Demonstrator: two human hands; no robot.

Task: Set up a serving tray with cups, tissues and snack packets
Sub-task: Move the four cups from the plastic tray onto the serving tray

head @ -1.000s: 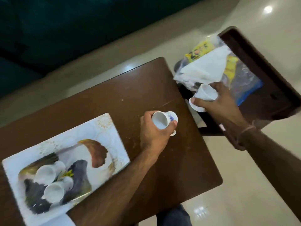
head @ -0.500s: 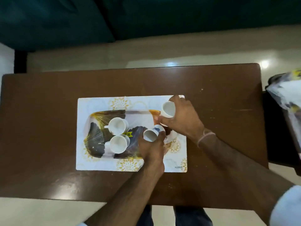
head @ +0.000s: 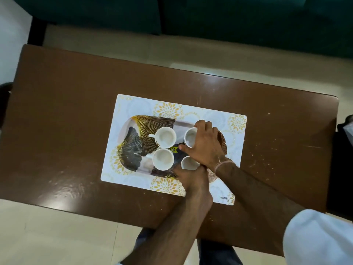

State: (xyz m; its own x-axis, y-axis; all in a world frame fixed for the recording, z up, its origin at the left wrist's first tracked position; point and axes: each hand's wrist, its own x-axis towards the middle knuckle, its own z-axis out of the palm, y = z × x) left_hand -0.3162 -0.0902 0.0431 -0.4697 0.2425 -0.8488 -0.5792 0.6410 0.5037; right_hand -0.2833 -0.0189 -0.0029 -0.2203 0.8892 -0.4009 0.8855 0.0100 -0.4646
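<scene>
On the tray [head: 131, 121], both hands are gripping cups: right hand [head: 205, 144] setting one [head: 190, 137] at two o'clock, left hand [head: 191, 176] another [head: 188, 163] at four. Crossed wrists are crowding; a nudge could tip a neighbouring cup [head: 163, 159].

A dark brown wooden table [head: 76, 115] with rounded corners fills the middle, its glossy top scuffed and catching soft glare near the front left and the back edge. Under it lies a pale cream tiled floor [head: 47, 236], shiny with reflected light. Behind the table stands a deep teal sofa [head: 248, 20]. A second dark piece of furniture [head: 342, 169] sits just beside the table's right end
</scene>
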